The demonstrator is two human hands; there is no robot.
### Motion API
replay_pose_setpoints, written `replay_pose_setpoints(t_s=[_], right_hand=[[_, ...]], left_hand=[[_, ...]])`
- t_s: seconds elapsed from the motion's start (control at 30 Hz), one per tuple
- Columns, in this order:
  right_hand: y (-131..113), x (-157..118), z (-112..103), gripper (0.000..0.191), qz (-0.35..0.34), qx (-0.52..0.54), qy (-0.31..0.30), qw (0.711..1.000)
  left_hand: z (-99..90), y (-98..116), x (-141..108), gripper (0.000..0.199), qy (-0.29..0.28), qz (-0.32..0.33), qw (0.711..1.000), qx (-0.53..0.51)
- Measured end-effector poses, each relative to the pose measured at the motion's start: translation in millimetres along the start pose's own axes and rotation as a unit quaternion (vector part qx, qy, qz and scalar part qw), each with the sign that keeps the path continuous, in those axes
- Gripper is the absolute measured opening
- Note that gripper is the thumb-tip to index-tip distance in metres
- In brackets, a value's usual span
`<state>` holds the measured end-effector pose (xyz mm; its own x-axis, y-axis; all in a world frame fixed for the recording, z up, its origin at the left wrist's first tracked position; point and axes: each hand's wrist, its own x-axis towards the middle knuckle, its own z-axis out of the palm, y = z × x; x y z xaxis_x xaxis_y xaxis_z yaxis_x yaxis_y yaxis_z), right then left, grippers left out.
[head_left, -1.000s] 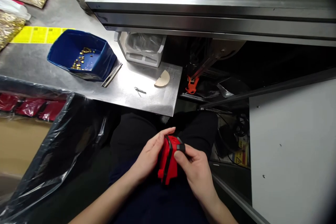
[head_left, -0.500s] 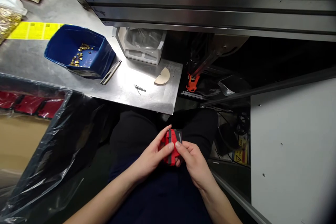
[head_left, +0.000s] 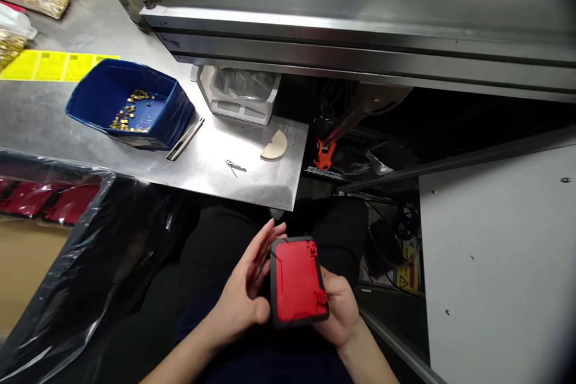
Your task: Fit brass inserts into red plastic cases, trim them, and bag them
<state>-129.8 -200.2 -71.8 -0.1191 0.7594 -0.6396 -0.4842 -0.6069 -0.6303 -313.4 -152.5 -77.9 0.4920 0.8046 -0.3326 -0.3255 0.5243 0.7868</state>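
A flat red case with a black rim (head_left: pixel 296 282) is held over my lap, its broad red face turned up toward me. Two small hinge-like parts show along its right side. My right hand (head_left: pixel 342 306) grips that side, with most of its fingers hidden beneath the case. On the other side, my left hand (head_left: pixel 245 288) is open, fingers spread and thumb apart, close beside the left edge. Whether the left fingertips touch the case I cannot tell.
On the metal table (head_left: pixel 216 186) stand a blue bin (head_left: pixel 171 114) with small brass pieces and a white bin (head_left: pixel 243 111). A utility knife (head_left: pixel 185 139) and a wooden half-disc (head_left: pixel 275 146) lie there. A plastic-lined box (head_left: pixel 67 288) holds red cases at left. A metal rail (head_left: pixel 337 36) crosses above.
The case has turned from its narrow side to its broad red face. My left hand has let go and opened; my right hand keeps hold. The view has shifted slightly.
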Motion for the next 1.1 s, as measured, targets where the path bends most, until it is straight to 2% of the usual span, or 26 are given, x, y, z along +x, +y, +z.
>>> replay_pose_setpoints(t_s=[0.1, 0.17, 0.2, 0.23, 0.27, 0.3, 0.33, 0.37, 0.43, 0.47, 0.57, 0.67, 0.77, 0.83, 0.9, 1.0, 1.1], right_hand=[[2.2, 8.4, 4.5, 0.036, 0.107, 0.021, -0.082, 0.991], [-7.1, 18.0, 6.1, 0.047, 0.154, -0.087, -0.169, 0.97], [-16.3, 24.7, 7.6, 0.052, 0.155, -0.172, -0.21, 0.95], [-28.4, 33.3, 9.9, 0.052, 0.126, -0.283, -0.236, 0.921], [-42.7, 44.5, 13.6, 0.046, 0.069, -0.402, -0.239, 0.881], [-58.5, 58.7, 18.6, 0.035, -0.007, -0.511, -0.215, 0.832], [-74.8, 76.0, 24.8, 0.021, -0.092, -0.605, -0.17, 0.772], [-90.9, 96.3, 31.9, 0.014, -0.154, -0.657, -0.121, 0.728], [-120.2, 142.4, 46.2, 0.03, -0.222, -0.698, -0.052, 0.679], [-132.8, 165.9, 52.0, 0.039, -0.244, -0.713, -0.04, 0.657], [-160.4, 222.0, 59.0, 0.053, -0.265, -0.757, -0.068, 0.594], [-168.5, 241.3, 49.1, 0.042, -0.268, -0.784, -0.089, 0.552], [-156.7, 231.3, 28.9, 0.035, -0.281, -0.79, -0.069, 0.54], [-141.9, 220.1, 14.5, 0.037, -0.293, -0.782, -0.036, 0.548], [-125.9, 211.6, 2.3, 0.039, -0.3, -0.766, 0.009, 0.568], [-105.0, 202.5, -9.0, 0.043, -0.294, -0.721, 0.09, 0.621], [-87.4, 180.2, -11.6, 0.051, -0.267, -0.645, 0.143, 0.701]], left_hand=[[-3.5, -0.6, 1.1, 0.092, -0.02, -0.067, 0.982, -0.173], [-9.6, 3.3, -4.0, 0.073, -0.011, -0.117, 0.951, -0.286], [-13.8, 6.3, -8.5, 0.067, 0.005, -0.131, 0.936, -0.328], [-18.7, 9.8, -14.2, 0.062, 0.027, -0.138, 0.925, -0.353], [-23.7, 13.4, -20.6, 0.059, 0.044, -0.141, 0.919, -0.365], [-28.7, 17.0, -27.5, 0.057, 0.052, -0.146, 0.916, -0.369], [-33.3, 20.3, -34.4, 0.056, 0.053, -0.153, 0.915, -0.369], [-37.2, 23.0, -40.9, 0.056, 0.046, -0.16, 0.915, -0.367], [-42.4, 26.2, -51.6, 0.057, 0.034, -0.171, 0.914, -0.365], [-43.5, 26.8, -55.5, 0.056, 0.033, -0.172, 0.911, -0.373], [-41.1, 26.8, -61.7, 0.048, 0.063, -0.169, 0.89, -0.419], [-33.2, 28.1, -64.0, 0.043, 0.12, -0.18, 0.877, -0.43], [-25.9, 30.2, -64.9, 0.037, 0.182, -0.188, 0.879, -0.398], [-23.6, 30.0, -64.7, 0.04, 0.213, -0.19, 0.88, -0.379], [-23.0, 28.1, -63.5, 0.045, 0.23, -0.206, 0.878, -0.367], [-22.5, 24.5, -60.3, 0.05, 0.242, -0.24, 0.871, -0.353], [-19.6, 23.6, -55.7, 0.051, 0.256, -0.253, 0.869, -0.338]])
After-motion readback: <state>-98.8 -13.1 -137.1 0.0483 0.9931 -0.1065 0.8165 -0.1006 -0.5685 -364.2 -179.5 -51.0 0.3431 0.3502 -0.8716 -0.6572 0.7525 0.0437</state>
